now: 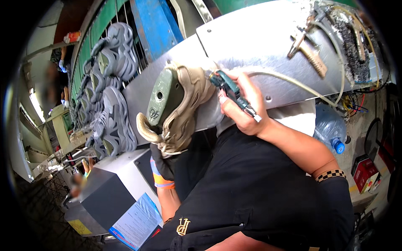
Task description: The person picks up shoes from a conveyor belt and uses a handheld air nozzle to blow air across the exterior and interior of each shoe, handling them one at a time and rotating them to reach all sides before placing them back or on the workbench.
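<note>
A beige shoe [184, 111] on a green last [164, 97] is held up in front of a steel bench. My left hand [164, 161], in a black glove with an orange and blue cuff, grips the shoe from below at its heel end. In my right hand [243, 106] is a slim green hand tool [232, 93] with a metal end and a pale hose trailing to the right. The tool's tip touches the side of the shoe near the toe.
The steel bench top [259, 46] carries a wooden-handled brush [312, 56], a dark wire brush [349, 50] and cables. Rows of grey shoes [111, 88] hang on a rack at left. A grey box [113, 188] with a paper sheet sits below. A water bottle [331, 129] and red box [363, 171] lie at right.
</note>
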